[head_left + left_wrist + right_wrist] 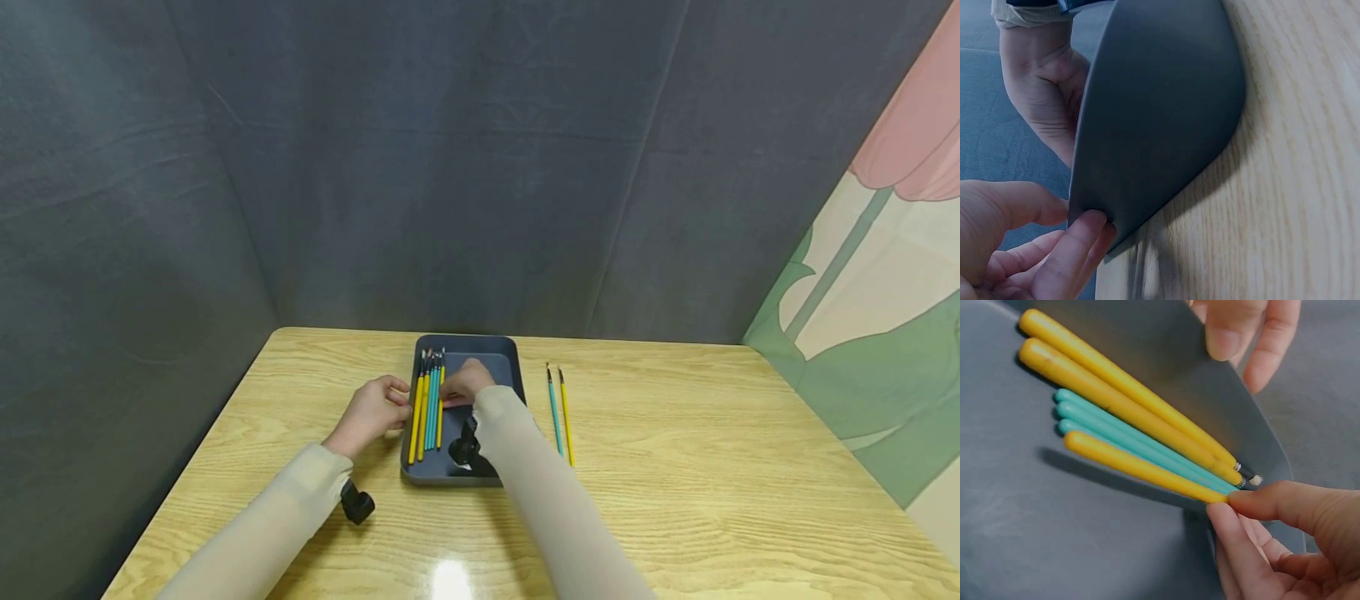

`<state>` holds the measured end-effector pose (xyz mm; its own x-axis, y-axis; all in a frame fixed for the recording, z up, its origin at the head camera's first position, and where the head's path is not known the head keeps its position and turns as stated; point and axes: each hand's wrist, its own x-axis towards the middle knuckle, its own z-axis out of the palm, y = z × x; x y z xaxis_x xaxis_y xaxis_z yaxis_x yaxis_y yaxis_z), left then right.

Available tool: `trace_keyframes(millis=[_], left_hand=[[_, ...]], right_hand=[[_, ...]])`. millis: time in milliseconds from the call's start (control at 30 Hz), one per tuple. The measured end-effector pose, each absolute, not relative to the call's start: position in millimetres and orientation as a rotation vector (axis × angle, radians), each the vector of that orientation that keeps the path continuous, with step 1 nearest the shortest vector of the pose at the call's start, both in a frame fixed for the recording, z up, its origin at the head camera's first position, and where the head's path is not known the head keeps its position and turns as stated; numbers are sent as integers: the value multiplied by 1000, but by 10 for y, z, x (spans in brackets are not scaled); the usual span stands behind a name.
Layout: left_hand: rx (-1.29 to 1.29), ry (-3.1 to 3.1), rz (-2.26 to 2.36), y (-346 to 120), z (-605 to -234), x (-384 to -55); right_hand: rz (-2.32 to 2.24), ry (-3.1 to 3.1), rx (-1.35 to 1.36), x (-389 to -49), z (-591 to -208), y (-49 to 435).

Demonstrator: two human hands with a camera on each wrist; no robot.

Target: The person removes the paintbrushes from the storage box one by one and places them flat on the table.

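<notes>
Nearest, at the lower edge of the head view, a glare spot lay on the bench (712,483), which had a light wood grain. Two pale sleeves, the left sleeve (258,521) and the right sleeve (562,500), ran up from the bottom of the frame, each with a black wrist device at its cuff.

Just left of centre, the left hand (370,415) pinched the left rim of a dark grey tray (442,481); the left wrist view showed fingertips against the outer wall, thumb at the rim. The right hand (467,381) reached over the tray's interior and gripped, between thumb and fingers, the rightmost yellow brush (439,429) of a row.

Row contents, six brushes along the tray's left side, left to right: two yellow brushes (416,421), three teal brushes (432,408), then the gripped one. Their bristle ends pointed toward the top of the frame. Right of centre, outside the tray, a teal brush (554,408) and a second loose brush, yellow (566,417), lay side by side on the bench, apart from each other, bristles likewise upward.

Farthest, a dark grey-blue curtain (450,167) filled the upper frame; at far right stood a tulip-patterned panel (870,333) in pink, green and cream.
</notes>
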<state>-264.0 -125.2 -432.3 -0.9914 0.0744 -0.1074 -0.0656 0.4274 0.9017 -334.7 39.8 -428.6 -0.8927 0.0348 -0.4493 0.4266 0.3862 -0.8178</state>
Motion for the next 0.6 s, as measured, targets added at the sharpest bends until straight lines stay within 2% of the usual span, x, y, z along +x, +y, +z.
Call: trace_keyframes(millis=[333, 600], left_hand=[[-11, 2575, 1582, -1241, -4309, -2629], [-12, 2575, 1577, -1240, -4313, -2638]], right_hand=[[-1615, 2205, 252, -3238, -4081, 522], [-1653, 2158, 232, -3262, -3986, 686]])
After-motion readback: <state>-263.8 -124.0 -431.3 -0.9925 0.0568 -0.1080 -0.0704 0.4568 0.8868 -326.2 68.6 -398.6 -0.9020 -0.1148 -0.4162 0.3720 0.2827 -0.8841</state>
